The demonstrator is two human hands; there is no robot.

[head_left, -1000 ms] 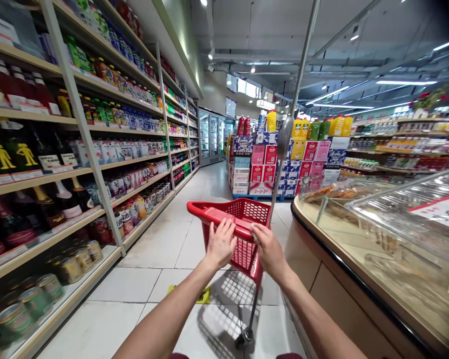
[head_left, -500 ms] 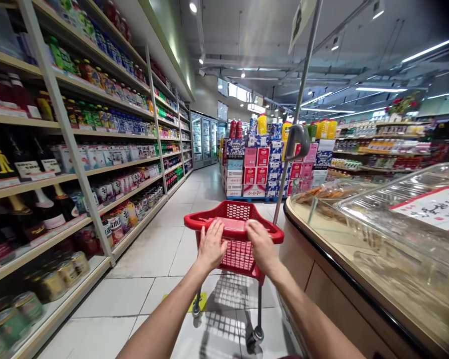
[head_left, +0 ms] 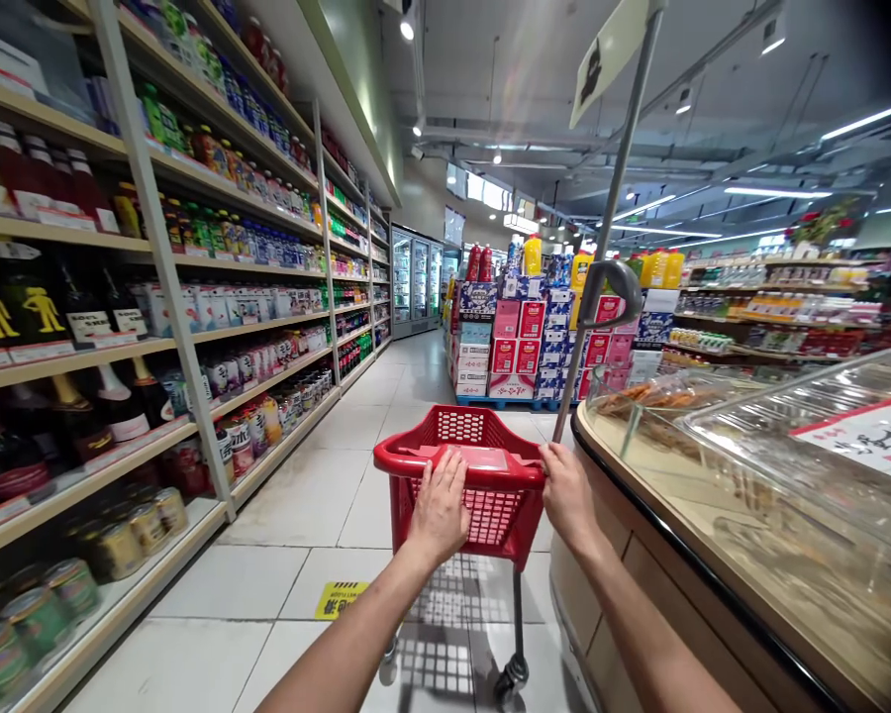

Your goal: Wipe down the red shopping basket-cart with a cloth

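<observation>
A red plastic shopping cart (head_left: 494, 510) with a latticed basket stands right in front of me on the tiled floor. My left hand (head_left: 440, 503) lies over the middle of its handle, fingers stretched out flat against the red bar. At the handle's right end, my right hand (head_left: 566, 492) is closed around the corner, its fingers curled on the rim. Only the near part of the inside of the basket shows, and I cannot make out anything lying in it.
Drink shelves (head_left: 267, 317) run along the left. On the right stands a glass-topped food counter (head_left: 616, 436), close to the cart. A grey metal pole (head_left: 615, 188) rises beside it. Stacked drink cartons (head_left: 516, 347) stand ahead, and a yellow floor sign (head_left: 340, 599) lies below left.
My right hand has moved outward from near the handle's middle to its right corner and closed there. The cart's handle has turned slightly, and my view has shifted a little left.
</observation>
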